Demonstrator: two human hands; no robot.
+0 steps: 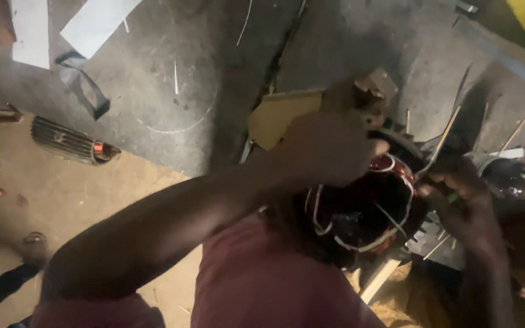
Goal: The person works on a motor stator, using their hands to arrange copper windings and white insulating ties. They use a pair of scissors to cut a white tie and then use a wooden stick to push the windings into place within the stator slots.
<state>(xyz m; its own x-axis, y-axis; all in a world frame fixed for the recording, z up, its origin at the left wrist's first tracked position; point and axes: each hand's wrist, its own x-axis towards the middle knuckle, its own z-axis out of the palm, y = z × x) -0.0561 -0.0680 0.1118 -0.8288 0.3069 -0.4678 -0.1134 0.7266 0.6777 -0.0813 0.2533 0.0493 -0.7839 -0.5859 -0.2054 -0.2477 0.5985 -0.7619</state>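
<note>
Left hand [329, 149] clamped on top of the round dark-red copper-wound motor coil [366, 209], right hand [463, 203] pinching a thin pale sliver [439, 146] beside it. Reckon one slip nicks the winding.

The grey concrete floor [153, 79] is dusty, with a dark crack [274, 67] running down it and a faint chalk arc [177, 127]. White paper sheets [62, 27] lie at its upper left, a curled dark strap [83, 85] just below them. A ribbed metal rotor with a copper end [71, 143] lies where the concrete meets a brown cardboard sheet [62, 194]. A tan cardboard piece [277, 115] lies near the crack. Thin pale slivers [511, 133] are scattered at right, near a dark bottle with a yellow cap [521, 182].
</note>
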